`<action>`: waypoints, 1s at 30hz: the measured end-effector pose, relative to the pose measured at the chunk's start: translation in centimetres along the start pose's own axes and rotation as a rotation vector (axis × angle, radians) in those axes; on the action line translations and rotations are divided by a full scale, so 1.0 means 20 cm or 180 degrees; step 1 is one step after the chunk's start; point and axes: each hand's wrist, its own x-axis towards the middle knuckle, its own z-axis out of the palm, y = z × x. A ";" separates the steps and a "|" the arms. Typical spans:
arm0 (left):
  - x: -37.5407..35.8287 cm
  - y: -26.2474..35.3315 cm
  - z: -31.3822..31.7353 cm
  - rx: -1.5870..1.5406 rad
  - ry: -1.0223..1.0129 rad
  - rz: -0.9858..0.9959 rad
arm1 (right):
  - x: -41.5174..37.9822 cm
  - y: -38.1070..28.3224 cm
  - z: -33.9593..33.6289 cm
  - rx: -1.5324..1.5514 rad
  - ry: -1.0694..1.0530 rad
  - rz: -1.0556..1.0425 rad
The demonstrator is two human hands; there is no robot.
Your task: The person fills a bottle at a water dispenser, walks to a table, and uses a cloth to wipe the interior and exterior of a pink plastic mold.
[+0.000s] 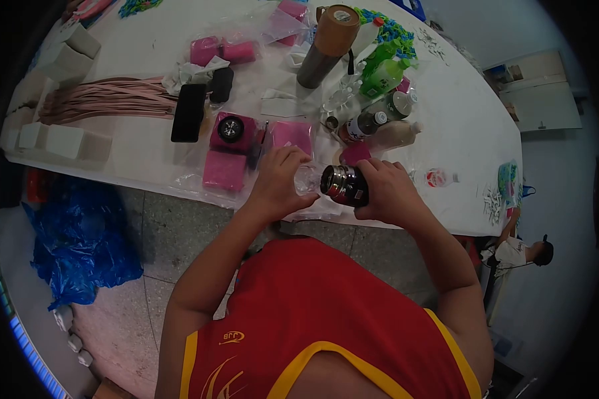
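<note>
- Chromed metal and black: a small cylindrical part [345, 185], which looks like a camera lens, is held on its side just above the near edge of the white worktop [472, 126], its round shiny face turned toward the left hand.
- The right hand [387, 193] is closed around the black barrel of the part, fingers wrapped over the top.
- The left hand [281, 181] is curled at the shiny end, fingertips pinching something clear [307, 178] that touches the part; whether it is a cap, a bit of film or a bag corner I cannot tell.
- Judging how far things are: several pink wrapped blocks [225, 171] already lie in clear bags on the worktop, and one pink block [233, 131] carries a round black piece on top, so some pieces seem packed. The part in hand is bare, so its wrapping or capping looks unfinished.
- Near the hands stand small bottles [368, 124], a tall brown-capped flask [326, 45] and a black phone [189, 112], with a bundle of pinkish strips [113, 98] further left.
- Hard to make out: the far end of the part is hidden inside the right palm, the left fingertips cover the clear item, and the fisheye rim darkens and bends everything at the edges.
- Another person [522, 251] shows small at the right, cut off by the worktop.
</note>
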 end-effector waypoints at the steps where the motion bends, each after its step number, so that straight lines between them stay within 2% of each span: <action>1: 0.01 0.00 0.00 0.0001 -0.0008 -0.0001 | 0.01 0.01 0.00 0.0007 -0.0002 0.0003; 13: 0.18 -0.09 0.00 0.0002 0.0094 -0.0102 | 0.11 0.13 0.15 0.0961 0.0577 0.0074; 16: 0.24 -0.12 0.01 0.0049 0.0171 -0.0126 | 0.14 0.16 0.19 0.1263 0.0744 0.0217; 18: 0.28 -0.15 0.02 0.0160 0.0260 -0.0160 | 0.14 0.17 0.20 0.1853 0.0669 0.0661; 22: 0.31 -0.24 0.07 0.0236 0.0262 -0.0225 | 0.13 0.21 0.24 0.2444 0.1074 0.0597; 24: 0.32 -0.27 0.09 0.0340 0.0266 -0.0244 | 0.13 0.23 0.26 0.2938 0.1538 0.0405; 28: 0.32 -0.32 0.11 0.0425 0.0264 -0.0281 | 0.15 0.26 0.19 0.2998 0.1782 0.0126; 30: 0.31 -0.33 0.12 0.0312 0.0248 -0.0380 | 0.18 0.27 0.16 0.2970 0.1918 0.0189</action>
